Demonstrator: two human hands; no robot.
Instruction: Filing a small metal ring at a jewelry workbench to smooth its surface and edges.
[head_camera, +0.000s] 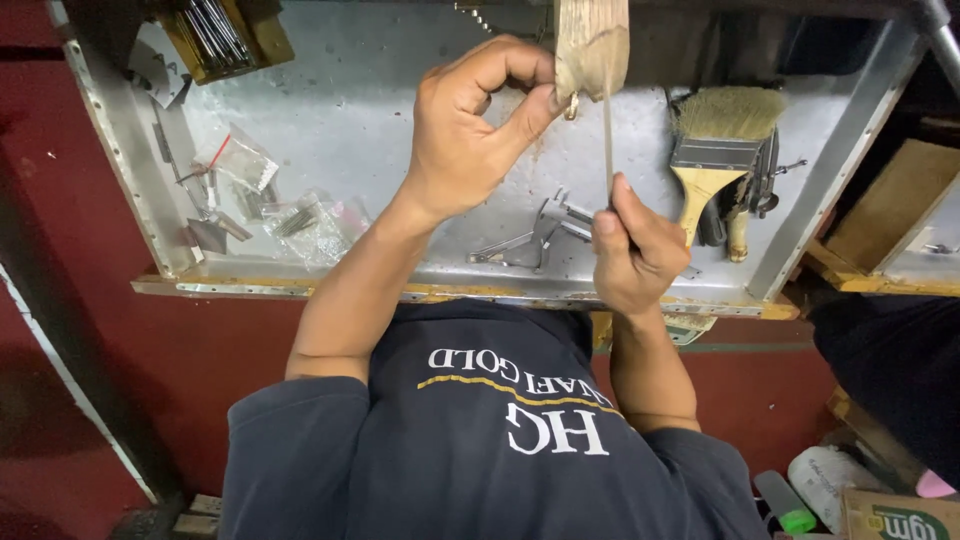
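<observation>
The left hand (470, 130) is curled nearly closed, thumb and forefinger pinching a small gold ring (571, 104) against the lower edge of a worn wooden peg (592, 45) that juts in from twelve o'clock. The right hand (632, 250), at about four o'clock from the left, is closed in a fist around the handle end of a thin metal file (607, 140), whose blade runs straight up to the peg and the ring.

The grip on the ring looks slight, only fingertips. If the file catches, the ring could twist out and fall onto the metal-lined desk (360, 110), or past its front edge to the floor. A slip of the blade towards nine o'clock would meet the left thumb, which lies just beside it. Too much pressure could also bend so thin a tool.

Below the file, at six o'clock, lies a pair of metal calipers (535, 235). At three o'clock a flat paintbrush (718, 150) with pale bristles lies near the desk's rim. Well off at nine o'clock sit small clear plastic bags (285, 195) of metal parts, where a dropped ring would be hard to spot.
</observation>
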